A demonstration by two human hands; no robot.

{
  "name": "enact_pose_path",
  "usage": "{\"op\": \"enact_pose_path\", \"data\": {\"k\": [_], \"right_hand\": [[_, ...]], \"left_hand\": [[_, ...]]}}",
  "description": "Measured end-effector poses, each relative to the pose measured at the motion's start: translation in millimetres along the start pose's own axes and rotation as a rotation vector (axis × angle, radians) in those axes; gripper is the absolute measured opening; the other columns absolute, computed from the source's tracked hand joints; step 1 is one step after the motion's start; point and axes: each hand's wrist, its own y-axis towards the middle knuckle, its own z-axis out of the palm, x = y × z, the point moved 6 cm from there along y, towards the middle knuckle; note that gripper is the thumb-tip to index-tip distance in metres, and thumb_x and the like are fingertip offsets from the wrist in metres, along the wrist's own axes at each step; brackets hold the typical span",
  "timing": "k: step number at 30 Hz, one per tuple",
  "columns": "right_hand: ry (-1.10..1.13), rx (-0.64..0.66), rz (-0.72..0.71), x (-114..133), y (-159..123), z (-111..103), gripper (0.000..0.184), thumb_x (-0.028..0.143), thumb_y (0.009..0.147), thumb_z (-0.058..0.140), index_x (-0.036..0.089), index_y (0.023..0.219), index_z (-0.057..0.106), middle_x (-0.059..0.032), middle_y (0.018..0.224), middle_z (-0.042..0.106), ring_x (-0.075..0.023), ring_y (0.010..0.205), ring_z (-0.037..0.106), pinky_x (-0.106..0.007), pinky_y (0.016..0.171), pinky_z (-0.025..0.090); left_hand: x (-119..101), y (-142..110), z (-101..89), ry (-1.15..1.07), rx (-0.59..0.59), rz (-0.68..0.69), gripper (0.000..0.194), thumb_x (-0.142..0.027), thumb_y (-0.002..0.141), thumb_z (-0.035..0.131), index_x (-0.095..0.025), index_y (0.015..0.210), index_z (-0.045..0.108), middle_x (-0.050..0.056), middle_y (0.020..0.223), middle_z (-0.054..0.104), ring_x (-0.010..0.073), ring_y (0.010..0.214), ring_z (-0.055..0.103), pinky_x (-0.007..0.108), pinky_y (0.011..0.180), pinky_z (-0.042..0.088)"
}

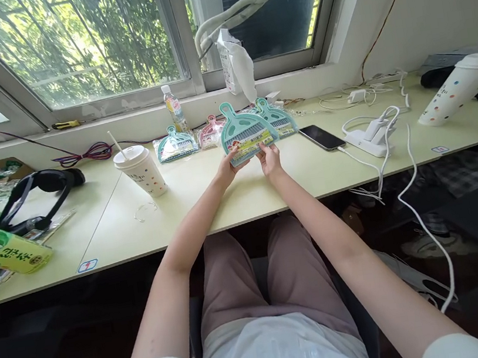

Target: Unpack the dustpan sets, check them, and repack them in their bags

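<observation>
Both my hands hold up a green mini dustpan set with a yellow printed label, its handle pointing up and away from me. My left hand grips its lower left edge, and my right hand pinches its lower right edge. Behind it on the table lie more packaged sets: a green one to the left, a pink one beside that, and another green one to the right, partly covered by the held set.
A paper cup with straw and a headset stand left, near a green drink carton. A bottle and tissue pack are by the window. Right are a phone, power strip and tilted-looking cup.
</observation>
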Motion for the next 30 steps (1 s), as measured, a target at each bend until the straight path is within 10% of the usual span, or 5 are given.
{"op": "enact_pose_path", "data": {"k": [30], "right_hand": [[-0.003,0.039,0.197,-25.0,8.2,-2.3,0.012,0.008,0.087,0.064,0.02,0.087,0.061,0.0043,0.079,0.076,-0.0079,0.074,0.073,-0.025,0.087,0.064]], "left_hand": [[-14.1,-3.0,-14.8,0.201,-0.159,0.105,0.046,-0.025,0.067,0.069,-0.015,0.111,0.059,0.011,0.11,0.073,0.0323,0.094,0.075,0.055,0.091,0.062]]}}
